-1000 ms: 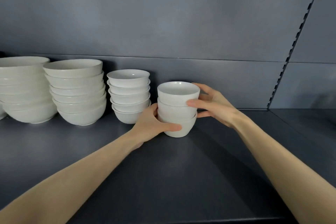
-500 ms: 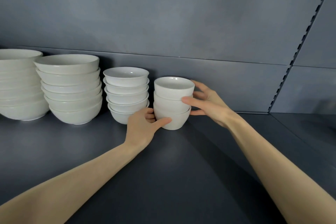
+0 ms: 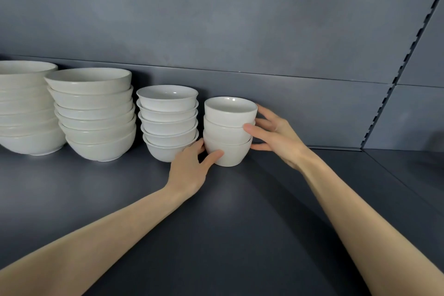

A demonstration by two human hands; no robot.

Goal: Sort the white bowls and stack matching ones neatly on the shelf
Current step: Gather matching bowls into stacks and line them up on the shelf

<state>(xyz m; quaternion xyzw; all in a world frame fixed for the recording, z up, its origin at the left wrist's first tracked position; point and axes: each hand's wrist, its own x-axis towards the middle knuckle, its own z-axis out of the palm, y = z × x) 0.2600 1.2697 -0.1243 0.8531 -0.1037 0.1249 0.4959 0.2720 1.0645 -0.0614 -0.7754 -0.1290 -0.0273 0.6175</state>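
Note:
A stack of three small deep white bowls [image 3: 229,127] stands on the dark grey shelf [image 3: 216,211] near the back wall. My left hand [image 3: 189,168] touches the bottom bowl on its left side, thumb against its front. My right hand [image 3: 276,137] rests its fingertips on the right side of the stack, fingers spread. Left of it stands a stack of several medium bowls [image 3: 168,122], close beside the small stack. Further left are a stack of larger bowls [image 3: 93,113] and another large stack [image 3: 26,108], cut off by the frame edge.
The grey back wall [image 3: 240,31] rises right behind the bowls. A slotted upright rail [image 3: 396,74] runs diagonally at the right, with another shelf section [image 3: 408,168] beyond it.
The small stack has slid back and left, close beside the medium stack. My left hand has loosened from a full wrap to a light touch at the bottom bowl.

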